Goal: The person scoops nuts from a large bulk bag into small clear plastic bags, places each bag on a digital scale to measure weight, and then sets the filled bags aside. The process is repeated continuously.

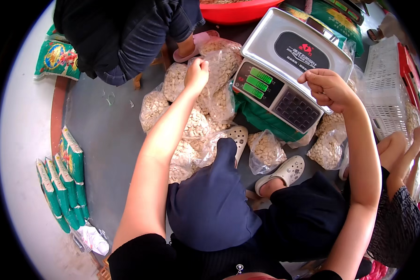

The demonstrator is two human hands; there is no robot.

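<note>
My left hand [197, 74] is closed in a fist beside a clear plastic bag of pale, flat, bean-like pieces [221, 65]. What it grips, if anything, is hidden. Over the right side of the scale's silver tray [261, 39], my right hand [329, 88] is closed too, its fingers curled and its thumb and index finger together. I cannot make out anything between them. The digital scale [277, 93] has lit green displays and a dark keypad, and its tray holds nothing. More filled bags [156, 109] are heaped below my left forearm.
Single filled bags [266, 151] lie by my cream clogs [289, 170]. Green packages [65, 186] are stacked at the left. People sit at the upper left [140, 37] and right [396, 210]. A red basin [240, 13] is at the back, a white crate [382, 88] at the right.
</note>
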